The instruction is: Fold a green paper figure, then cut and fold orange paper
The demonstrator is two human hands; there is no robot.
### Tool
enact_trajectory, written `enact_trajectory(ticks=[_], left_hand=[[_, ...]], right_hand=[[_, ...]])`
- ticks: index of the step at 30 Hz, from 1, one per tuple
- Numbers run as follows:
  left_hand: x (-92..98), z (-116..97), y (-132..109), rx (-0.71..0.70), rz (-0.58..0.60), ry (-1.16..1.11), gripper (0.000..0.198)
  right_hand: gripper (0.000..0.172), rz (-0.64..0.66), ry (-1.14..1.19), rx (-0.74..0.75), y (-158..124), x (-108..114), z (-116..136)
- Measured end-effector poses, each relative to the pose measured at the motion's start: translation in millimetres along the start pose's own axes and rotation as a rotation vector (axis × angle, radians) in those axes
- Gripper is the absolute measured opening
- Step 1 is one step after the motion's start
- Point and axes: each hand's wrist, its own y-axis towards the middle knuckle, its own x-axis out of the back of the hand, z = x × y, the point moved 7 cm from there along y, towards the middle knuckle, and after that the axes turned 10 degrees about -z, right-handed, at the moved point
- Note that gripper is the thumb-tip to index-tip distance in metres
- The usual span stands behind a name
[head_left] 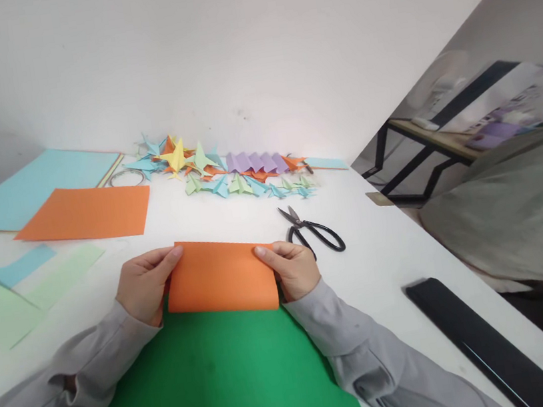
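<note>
An orange sheet of paper (221, 276) is held up between my two hands, bent over so that its lower edge curves. My left hand (144, 285) pinches its upper left corner between thumb and fingers. At the upper right corner, my right hand (295, 269) grips it the same way. Below the paper lies a large green sheet (221, 386) at the table's near side. Black-handled scissors (323, 231) rest just beyond my right hand, blades slightly apart. Whether the orange paper has a sharp crease I cannot tell.
Another orange sheet (91, 212) overlaps a large blue sheet (41, 185) at left. Green paper pieces (1, 312) lie nearer. Folded paper stars (176, 156) and a purple pleated strip (256, 162) line the wall. A long black object (483, 342) lies right; a person's clothing (519, 209) shows beyond.
</note>
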Motion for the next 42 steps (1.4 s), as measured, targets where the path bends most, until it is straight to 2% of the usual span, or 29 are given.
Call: enact_trajectory(ticks=[15,25,32,42], left_hand=[[0.0,-0.8,0.0,-0.002,-0.006,0.003,0.026],[0.5,0.9,-2.7,0.03,-0.014,0.015,0.024],[-0.6,1.9,-4.4,0.059,-0.008,-0.002,0.023],[-2.4,3.2,-2.9,0.028,0.023,-0.017,0.026]], right_hand=[[0.022,0.005,0.002,-0.004,1.6,0.8,-1.8],[0.025,-0.037,-0.01,-0.078,3.8,4.4,-7.5],[0.027,-0.059,-0.023,-0.067,4.6,6.0,-6.6],[0.027,-0.066,-0.049,-0.057,2.9,6.5,-4.5]])
